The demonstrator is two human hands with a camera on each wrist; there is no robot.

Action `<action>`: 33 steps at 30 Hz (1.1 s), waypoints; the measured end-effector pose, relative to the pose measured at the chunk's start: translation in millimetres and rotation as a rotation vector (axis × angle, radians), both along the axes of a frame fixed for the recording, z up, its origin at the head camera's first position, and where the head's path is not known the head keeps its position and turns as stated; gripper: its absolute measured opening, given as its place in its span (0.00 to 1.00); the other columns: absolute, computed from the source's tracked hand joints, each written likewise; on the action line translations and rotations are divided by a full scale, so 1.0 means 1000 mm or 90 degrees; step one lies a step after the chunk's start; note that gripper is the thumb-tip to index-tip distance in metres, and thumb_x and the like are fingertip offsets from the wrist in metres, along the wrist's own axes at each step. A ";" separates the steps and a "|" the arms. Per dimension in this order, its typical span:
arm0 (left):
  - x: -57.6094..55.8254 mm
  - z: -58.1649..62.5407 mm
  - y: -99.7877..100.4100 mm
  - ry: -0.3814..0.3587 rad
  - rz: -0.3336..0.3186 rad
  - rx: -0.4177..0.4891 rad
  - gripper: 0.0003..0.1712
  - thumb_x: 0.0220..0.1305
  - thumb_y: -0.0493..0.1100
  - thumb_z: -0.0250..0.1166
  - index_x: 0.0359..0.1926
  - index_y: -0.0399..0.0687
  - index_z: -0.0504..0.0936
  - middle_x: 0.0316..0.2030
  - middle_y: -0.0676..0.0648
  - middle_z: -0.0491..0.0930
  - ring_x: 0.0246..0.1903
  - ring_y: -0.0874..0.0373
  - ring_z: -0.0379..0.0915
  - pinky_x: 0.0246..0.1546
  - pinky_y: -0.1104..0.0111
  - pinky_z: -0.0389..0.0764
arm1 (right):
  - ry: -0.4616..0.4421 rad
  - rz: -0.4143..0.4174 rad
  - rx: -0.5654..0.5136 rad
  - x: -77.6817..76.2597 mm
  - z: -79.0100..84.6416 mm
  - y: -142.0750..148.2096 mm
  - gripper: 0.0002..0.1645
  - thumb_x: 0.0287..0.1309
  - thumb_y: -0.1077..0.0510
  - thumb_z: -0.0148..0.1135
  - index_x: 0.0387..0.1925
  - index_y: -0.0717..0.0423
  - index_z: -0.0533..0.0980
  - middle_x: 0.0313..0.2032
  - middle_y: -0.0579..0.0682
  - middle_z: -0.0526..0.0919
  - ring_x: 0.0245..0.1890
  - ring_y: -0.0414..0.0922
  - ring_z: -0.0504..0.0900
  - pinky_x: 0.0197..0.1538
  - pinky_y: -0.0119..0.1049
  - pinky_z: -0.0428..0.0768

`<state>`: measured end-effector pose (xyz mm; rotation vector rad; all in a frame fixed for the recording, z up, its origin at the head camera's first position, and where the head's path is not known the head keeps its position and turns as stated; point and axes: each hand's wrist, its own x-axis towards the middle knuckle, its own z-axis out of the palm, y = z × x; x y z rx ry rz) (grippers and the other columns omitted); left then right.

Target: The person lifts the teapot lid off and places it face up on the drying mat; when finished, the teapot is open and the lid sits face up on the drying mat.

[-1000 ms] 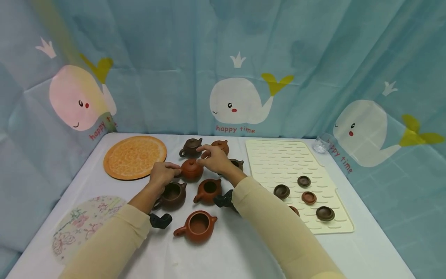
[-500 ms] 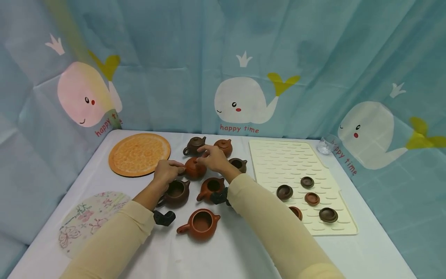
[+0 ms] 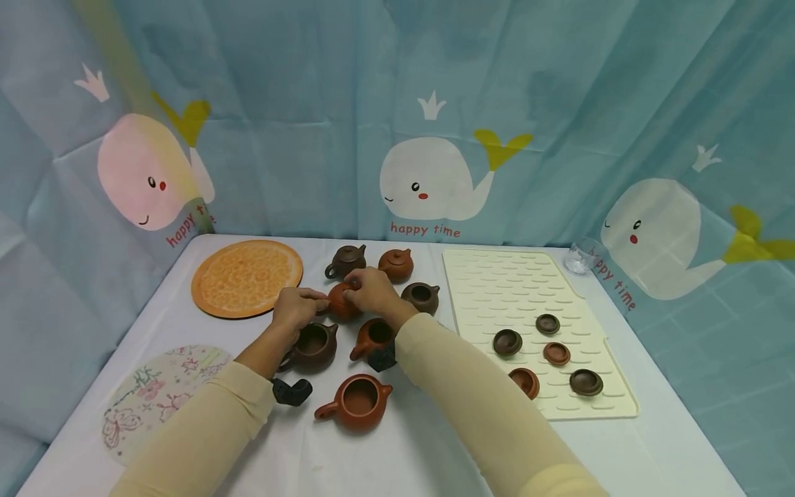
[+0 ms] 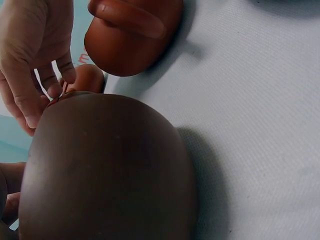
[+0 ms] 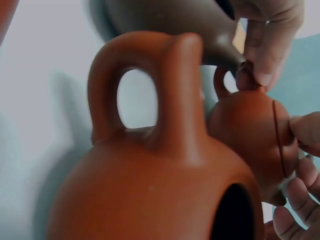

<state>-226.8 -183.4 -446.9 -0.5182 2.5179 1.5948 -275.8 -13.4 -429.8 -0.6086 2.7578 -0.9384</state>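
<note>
Both hands hold the small lidded reddish-brown clay teapot [image 3: 340,301] just right of the round orange mat [image 3: 246,277]: left hand [image 3: 297,308] pinching its handle to steady it, right hand [image 3: 371,290] in narrow grip on the lid.

dark brown teapot [image 4: 107,170] fills foreground | reddish teapot [image 4: 131,40] behind | hand [image 4: 31,55] upper left

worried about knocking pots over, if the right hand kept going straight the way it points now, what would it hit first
The right hand points leftward and already grips the small red teapot. Past it, the left hand comes next, probably; depth is unclear.
</note>
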 end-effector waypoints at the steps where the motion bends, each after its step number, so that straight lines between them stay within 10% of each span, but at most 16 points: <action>1: 0.000 0.000 0.000 0.000 0.000 -0.002 0.09 0.64 0.39 0.64 0.42 0.41 0.87 0.44 0.41 0.78 0.46 0.47 0.71 0.47 0.55 0.70 | 0.011 0.004 0.010 0.000 0.000 -0.001 0.15 0.62 0.55 0.65 0.50 0.51 0.81 0.40 0.48 0.77 0.39 0.42 0.75 0.41 0.33 0.76; 23: 0.000 0.000 0.000 0.004 0.000 0.003 0.10 0.63 0.38 0.65 0.43 0.40 0.86 0.45 0.41 0.78 0.45 0.48 0.70 0.46 0.55 0.70 | 0.044 -0.033 -0.101 0.005 0.011 0.016 0.10 0.66 0.50 0.60 0.35 0.52 0.79 0.26 0.45 0.77 0.29 0.41 0.74 0.32 0.32 0.72; 33: 0.000 0.000 0.001 0.005 0.003 0.003 0.10 0.64 0.38 0.64 0.44 0.39 0.86 0.45 0.40 0.78 0.46 0.47 0.70 0.45 0.56 0.70 | -0.180 -0.072 -0.378 0.010 0.021 0.027 0.07 0.63 0.58 0.64 0.36 0.60 0.80 0.32 0.53 0.82 0.31 0.46 0.82 0.38 0.37 0.81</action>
